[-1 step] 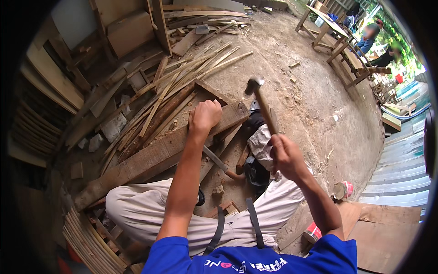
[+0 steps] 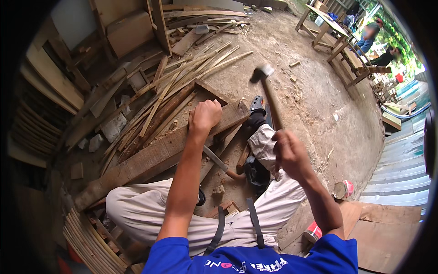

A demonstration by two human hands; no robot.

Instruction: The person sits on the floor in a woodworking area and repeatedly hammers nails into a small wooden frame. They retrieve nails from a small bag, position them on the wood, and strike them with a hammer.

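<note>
My right hand (image 2: 292,154) grips the wooden handle of a hammer (image 2: 272,98), its dark metal head raised to the right of the beam and apart from it. My left hand (image 2: 205,117) is closed on the far part of a thick wooden beam (image 2: 137,162); what its fingers hold, if anything, is hidden. The beam slants from the lower left up to the middle, in front of my legs. Below it lies a tool with a metal shaft and curved wooden handle (image 2: 233,175).
Long thin wood strips (image 2: 200,68) and a dark wooden frame piece (image 2: 212,91) lie beyond the beam. A cardboard box (image 2: 131,33) stands at the far left. Tables (image 2: 326,20) and people are at the far right. A red can (image 2: 313,232) sits by my right arm.
The hammer has shifted up and to the right with my right hand, its head slightly blurred. My left hand and the beam stay in place.
</note>
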